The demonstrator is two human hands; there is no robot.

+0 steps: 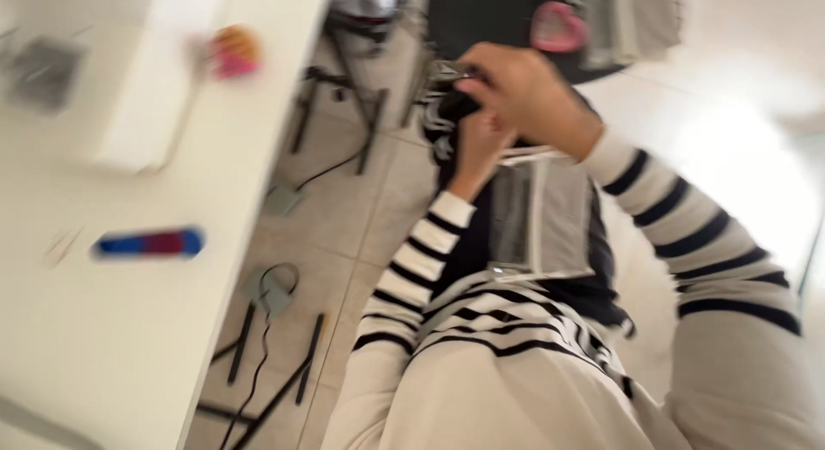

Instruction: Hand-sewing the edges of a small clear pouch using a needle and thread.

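The view is blurred by motion. My right hand (526, 93) is curled over the top of a dark fabric item (454, 106), close in front of me. My left hand (478, 147) grips the same dark item just below, fingers closed. A clear, grey-framed pouch (540, 218) hangs below both hands, against dark cloth (601, 261). Both my arms are in cream sleeves with dark stripes (412, 261). What exactly the fingers pinch is too blurred to tell.
A white table (94, 330) fills the left, bearing a blue and red bar (148, 243), a white box (142, 106) and an orange-pink object (234, 51). The tiled floor (344, 218) shows black stand legs and cables. A pink heart shape (557, 27) sits at the top.
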